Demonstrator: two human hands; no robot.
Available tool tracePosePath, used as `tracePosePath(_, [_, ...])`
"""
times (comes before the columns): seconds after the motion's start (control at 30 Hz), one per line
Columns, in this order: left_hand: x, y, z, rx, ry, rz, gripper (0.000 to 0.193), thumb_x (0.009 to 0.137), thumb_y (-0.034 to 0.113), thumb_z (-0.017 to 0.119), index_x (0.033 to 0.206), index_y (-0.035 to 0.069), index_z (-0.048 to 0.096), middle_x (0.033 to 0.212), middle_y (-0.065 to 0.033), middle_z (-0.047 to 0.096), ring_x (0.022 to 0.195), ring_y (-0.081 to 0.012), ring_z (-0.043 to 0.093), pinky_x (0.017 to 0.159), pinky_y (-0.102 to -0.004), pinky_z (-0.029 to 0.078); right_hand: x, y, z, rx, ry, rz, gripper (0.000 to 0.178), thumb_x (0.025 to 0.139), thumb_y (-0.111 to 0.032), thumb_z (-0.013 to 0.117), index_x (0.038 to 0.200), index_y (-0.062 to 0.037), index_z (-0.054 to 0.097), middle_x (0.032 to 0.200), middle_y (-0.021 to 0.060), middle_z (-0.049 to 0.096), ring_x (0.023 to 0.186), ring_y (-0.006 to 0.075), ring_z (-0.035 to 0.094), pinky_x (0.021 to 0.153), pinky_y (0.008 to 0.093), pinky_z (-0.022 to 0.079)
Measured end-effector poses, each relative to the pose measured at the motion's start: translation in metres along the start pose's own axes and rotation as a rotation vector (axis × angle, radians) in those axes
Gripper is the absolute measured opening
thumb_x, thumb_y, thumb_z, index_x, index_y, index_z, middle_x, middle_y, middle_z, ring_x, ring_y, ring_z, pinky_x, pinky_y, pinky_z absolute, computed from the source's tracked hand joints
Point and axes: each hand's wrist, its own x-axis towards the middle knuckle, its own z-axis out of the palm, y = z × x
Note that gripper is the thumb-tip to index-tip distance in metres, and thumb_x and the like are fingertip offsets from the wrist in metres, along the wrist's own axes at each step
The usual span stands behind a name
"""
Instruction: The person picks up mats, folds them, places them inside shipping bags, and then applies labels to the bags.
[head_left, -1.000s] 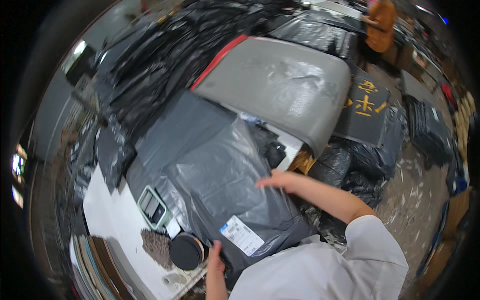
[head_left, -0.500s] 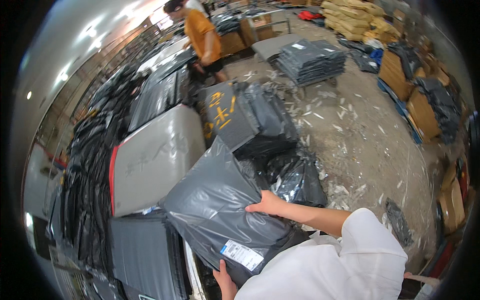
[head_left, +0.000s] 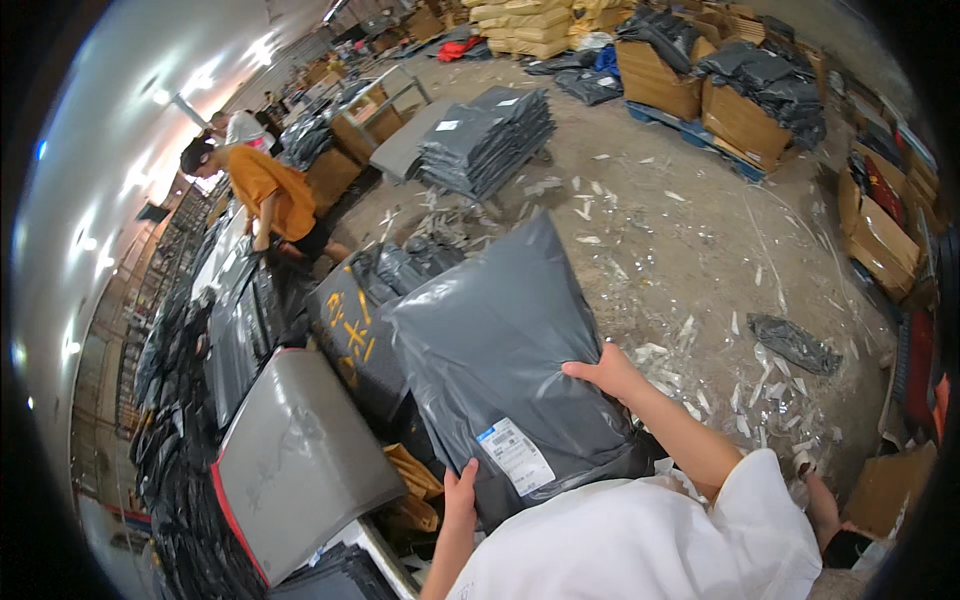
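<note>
Two hands (head_left: 460,494) (head_left: 608,374) hold one grey parcel (head_left: 490,335).

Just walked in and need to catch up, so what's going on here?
A person in a white shirt holds a flat, dark grey plastic package in both bare hands: the left hand at its lower left edge, beside the white rectangular label, the right hand at its right edge. Beyond, a co-worker in an orange shirt stands beside black plastic bags.

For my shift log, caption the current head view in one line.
Left hand and right hand hold a grey plastic parcel with a white label; a person in orange stands beyond.
</note>
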Motion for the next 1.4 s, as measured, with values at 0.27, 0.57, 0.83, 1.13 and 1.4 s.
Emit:
tracePosePath(0.27, [0.119, 0.034, 0.158, 0.276, -0.439, 0.065, 0.046, 0.083, 0.017, 0.059, 0.120, -0.003, 0.042, 0.112, -0.0122, 0.054, 0.099, -0.0190, 0.052, 0.084, -0.0293, 0.042, 0.027, 0.068, -0.127, 0.395, 0.400, 0.148, 0.048, 0.072, -0.017, 0.071, 0.110, 0.0055, 0.053, 0.102, 0.0115, 0.061, 0.091, 0.0180, 0.058, 0.081, 0.0298, 0.044])
tracePosePath(0.57, [0.227, 0.044, 0.378, 0.525, -0.545, 0.081, 0.067, 0.079, 0.025, 0.063, 0.124, -0.014, 0.033, 0.119, -0.0221, 0.048, 0.110, -0.0238, 0.046, 0.091, -0.0289, 0.037, 0.156, 0.065, -0.296, 0.403, 0.552, 0.203, 0.040, 0.075, -0.014, 0.067, 0.109, 0.0040, 0.054, 0.101, 0.0103, 0.061, 0.088, 0.0167, 0.058, 0.078, 0.0287, 0.044])
tracePosePath(0.83, [0.324, 0.100, 0.461, 0.641, -0.384, 0.300, 0.063, 0.070, 0.023, 0.072, 0.114, -0.011, 0.042, 0.108, -0.0220, 0.055, 0.100, -0.0269, 0.054, 0.086, -0.0326, 0.041, 0.326, 0.037, -0.343, 0.343, 0.475, 0.211, 0.041, 0.075, -0.017, 0.069, 0.107, 0.0053, 0.054, 0.099, 0.0109, 0.061, 0.087, 0.0169, 0.058, 0.079, 0.0298, 0.044])
tracePosePath(1.13, [0.440, 0.305, 0.586, 0.736, -0.494, 1.251, 0.029, 0.063, 0.012, 0.071, 0.085, 0.003, 0.055, 0.084, -0.0120, 0.060, 0.076, -0.0297, 0.056, 0.064, -0.0345, 0.043, 0.553, 0.029, -0.441, 0.176, 0.373, 0.174, 0.057, 0.076, -0.012, 0.060, 0.128, -0.0016, 0.037, 0.111, 0.0138, 0.055, 0.098, 0.0214, 0.055, 0.081, 0.0320, 0.046])
tracePosePath(1.4, [0.568, 0.433, 0.638, 1.183, -0.654, 1.843, 0.031, 0.070, 0.014, 0.054, 0.102, 0.014, 0.056, 0.088, -0.0002, 0.057, 0.079, -0.0145, 0.056, 0.072, -0.0279, 0.044, 0.742, -0.014, -0.522, 0.403, 0.244, 0.188, 0.048, 0.084, -0.034, 0.057, 0.121, -0.0078, 0.044, 0.115, 0.0080, 0.051, 0.102, 0.0182, 0.050, 0.082, 0.0322, 0.045])
